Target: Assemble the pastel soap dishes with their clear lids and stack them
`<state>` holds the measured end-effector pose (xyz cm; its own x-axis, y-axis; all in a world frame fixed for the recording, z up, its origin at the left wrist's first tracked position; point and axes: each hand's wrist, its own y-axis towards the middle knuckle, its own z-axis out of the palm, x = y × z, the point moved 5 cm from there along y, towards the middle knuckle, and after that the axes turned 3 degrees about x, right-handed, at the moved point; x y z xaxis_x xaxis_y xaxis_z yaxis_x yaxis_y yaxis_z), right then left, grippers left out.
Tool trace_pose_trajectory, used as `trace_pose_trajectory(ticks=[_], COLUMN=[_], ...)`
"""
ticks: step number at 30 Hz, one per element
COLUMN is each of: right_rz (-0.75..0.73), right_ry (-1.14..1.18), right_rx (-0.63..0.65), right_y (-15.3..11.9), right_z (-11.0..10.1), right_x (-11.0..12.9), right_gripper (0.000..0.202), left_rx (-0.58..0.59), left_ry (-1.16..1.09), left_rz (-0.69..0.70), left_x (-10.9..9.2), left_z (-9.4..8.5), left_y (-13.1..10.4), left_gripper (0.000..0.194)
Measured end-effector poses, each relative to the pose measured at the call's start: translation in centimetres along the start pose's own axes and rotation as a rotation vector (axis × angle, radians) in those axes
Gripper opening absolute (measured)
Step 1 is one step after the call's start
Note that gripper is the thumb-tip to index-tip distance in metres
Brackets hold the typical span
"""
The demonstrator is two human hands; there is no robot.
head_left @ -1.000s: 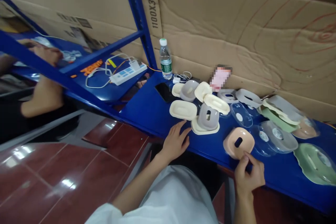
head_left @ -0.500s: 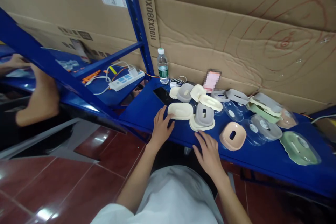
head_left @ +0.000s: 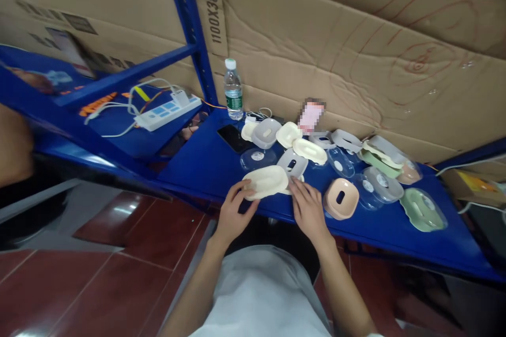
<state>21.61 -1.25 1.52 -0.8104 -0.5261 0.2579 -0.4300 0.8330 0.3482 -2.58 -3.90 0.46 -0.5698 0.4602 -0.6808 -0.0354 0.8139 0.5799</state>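
My left hand grips the left end of a cream oval dish, which is tilted up near the table's front edge. My right hand is at the dish's right end, over a cream piece that shows only in part; whether its fingers grip anything is hidden. Just behind stands a grey piece with a slot. A clear oval cover lies behind the dish. To the right of my right hand sits a peach box with a slot.
Several grey, cream, green and clear pieces cover the blue table. A water bottle, a dark phone and a pink-screened phone stand or lie behind. A power strip and another person's arm are left, past a blue frame.
My left hand has taken hold of the cream dish and moved it nearer the front edge, uncovering the clear cover. My right hand has come up beside it. The view has shifted.
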Motion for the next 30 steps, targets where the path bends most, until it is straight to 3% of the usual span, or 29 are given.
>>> trace_pose_trajectory(ticks=[5,9,15,18,25,27,30], right_rz=[0.108,0.155,0.237,0.191,0.065,0.043,0.017], right_ry=[-0.008,0.149,0.358,0.399,0.389,0.393,0.388], right_rx=[-0.034,-0.165,-0.386,-0.339,-0.217,-0.201,-0.188], right_y=[1.8,2.3,-1.6,-3.8,-4.8,-4.7,-4.6], right_z=[-0.7,-2.0,-4.1,-3.9,-1.8,-1.3,-1.2], right_x=[-2.4,-4.0,-4.0,-2.9,-1.5,-1.4,-1.3], right_gripper=[0.045,0.036,0.029,0.028,0.023,0.024,0.032], left_rx=[0.135,0.26,0.496,0.522,0.55,0.56,0.512], left_ry=[-0.079,-0.117,-0.138,-0.122,-0.072,-0.082,-0.095], left_rz=[0.086,0.108,0.157,0.105,-0.041,-0.015,0.048], left_x=[-1.3,-2.3,-2.9,-2.1,-0.8,-0.8,-1.0], left_z=[1.8,2.3,3.0,3.2,3.3,3.4,3.3], left_y=[-0.1,-0.5,-0.6,-0.2,0.7,0.6,0.3], left_gripper=[0.012,0.014,0.016,0.026,0.099,0.096,0.067])
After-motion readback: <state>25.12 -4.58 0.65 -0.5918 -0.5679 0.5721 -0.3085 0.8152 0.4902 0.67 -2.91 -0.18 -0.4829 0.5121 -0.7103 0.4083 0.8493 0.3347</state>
